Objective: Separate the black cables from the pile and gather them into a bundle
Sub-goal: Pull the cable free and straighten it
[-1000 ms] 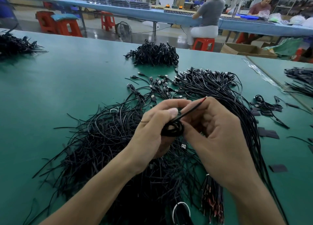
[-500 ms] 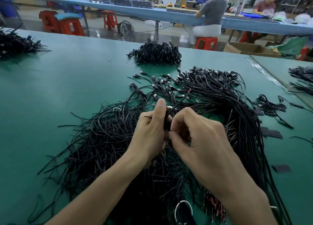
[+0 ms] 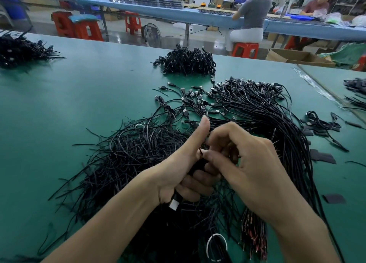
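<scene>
While both hands work right above the big pile of black cables on the green table, there's a cardboard box past the table's far edge on the right, and what sits inside it can't be made out. Left hand is curled into a fist, thumb pointing straight up, its grip closed around a coiled black cable, and a silver connector pokes out under the heel of the palm. Right hand comes in from the right, knuckles up, fingertips pinched tight on a thin red-tipped cable end right beside the left thumb. The two hands are touching. Beyond them, a long swath of cables with plugs fans across the table toward the far right. A finished heap of bundled cables sits well apart at the far middle of the table, another dark heap off at the far left edge. A white loop lies in the pile near the bottom, next to a cluster of red-tipped wire ends.
</scene>
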A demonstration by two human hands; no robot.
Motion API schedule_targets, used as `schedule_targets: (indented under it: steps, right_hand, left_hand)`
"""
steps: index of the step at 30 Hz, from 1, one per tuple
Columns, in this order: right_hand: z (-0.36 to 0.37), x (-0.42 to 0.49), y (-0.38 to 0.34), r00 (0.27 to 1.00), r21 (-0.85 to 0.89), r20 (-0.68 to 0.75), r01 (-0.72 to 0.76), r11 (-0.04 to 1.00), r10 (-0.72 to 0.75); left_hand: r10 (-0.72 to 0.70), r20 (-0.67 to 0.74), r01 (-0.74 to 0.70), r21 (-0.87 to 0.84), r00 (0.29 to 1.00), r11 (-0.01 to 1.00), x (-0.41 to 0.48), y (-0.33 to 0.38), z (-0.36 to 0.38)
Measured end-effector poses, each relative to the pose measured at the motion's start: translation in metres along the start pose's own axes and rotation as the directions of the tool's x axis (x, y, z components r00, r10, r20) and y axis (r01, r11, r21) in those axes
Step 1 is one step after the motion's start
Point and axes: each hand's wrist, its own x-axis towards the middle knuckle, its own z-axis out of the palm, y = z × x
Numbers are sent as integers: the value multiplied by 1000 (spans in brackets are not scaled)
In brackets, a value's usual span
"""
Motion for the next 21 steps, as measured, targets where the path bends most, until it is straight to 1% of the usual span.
schedule_targets:
  steps: [1,3,5,8,11,15,21]
  right_hand:
    - [-1,0,1,1000,31,13,-23,999,23]
    - [-3,-1,3,997,45,55,-60,997,57]
    - [-5,-3,4,990,20,106,-91,996,89]
    - [-8,-4,4,978,-44,159,-128,991,134]
    - [-11,-2,2,975,-81,173,-124,989,136]
    - [-13,-3,1,973,-98,176,-135,986,151]
    - [-9,-3,5,967,-166,187,-145,975,175]
  left_hand:
    - [9,45,-10,15,999,1000,-2,0,0]
    - [36,87,-48,137,996,989,-5,0,-2]
    - [41,56,-55,292,998,955,-6,-1,-2]
    - [32,-18,-22,417,999,909,-4,-3,3]
    - [44,-72,-6,457,996,889,-2,-4,5]
    - [14,-73,21,459,997,888,-2,-5,5]
    - [28,-64,8,501,998,865,1,-6,7]
